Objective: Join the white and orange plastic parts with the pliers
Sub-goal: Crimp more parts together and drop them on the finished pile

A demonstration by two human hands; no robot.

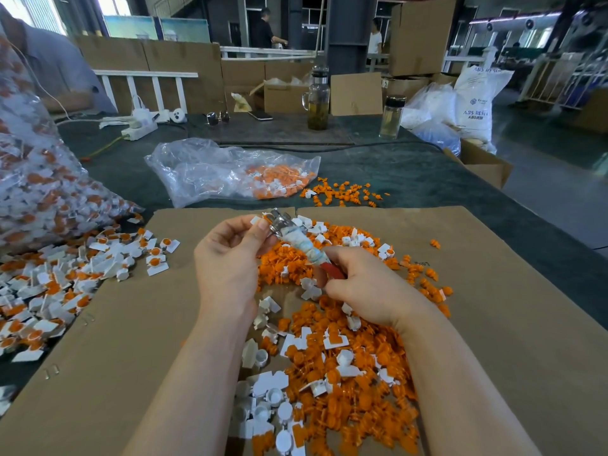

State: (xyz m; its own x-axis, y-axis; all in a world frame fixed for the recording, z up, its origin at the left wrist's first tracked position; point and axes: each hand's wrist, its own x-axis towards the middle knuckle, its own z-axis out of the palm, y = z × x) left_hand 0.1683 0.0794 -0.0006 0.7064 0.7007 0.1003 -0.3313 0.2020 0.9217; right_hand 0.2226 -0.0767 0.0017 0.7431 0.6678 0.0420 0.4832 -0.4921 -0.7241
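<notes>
My right hand (360,286) grips the red handles of the pliers (304,246), whose taped shaft points up and left to metal jaws near my left fingertips. My left hand (230,258) pinches a small white plastic part (258,220) at those jaws. Whether an orange piece sits in it is hidden by my fingers. A heap of loose orange parts (345,363) mixed with white parts (273,393) lies on the brown cardboard (131,357) beneath both hands.
Joined white-and-orange pieces (82,278) pile up at the left, beside a large full plastic bag (36,192). A smaller open bag (230,172) and scattered orange parts (342,192) lie beyond the cardboard. Bottles, a power strip and cartons stand at the table's far edge.
</notes>
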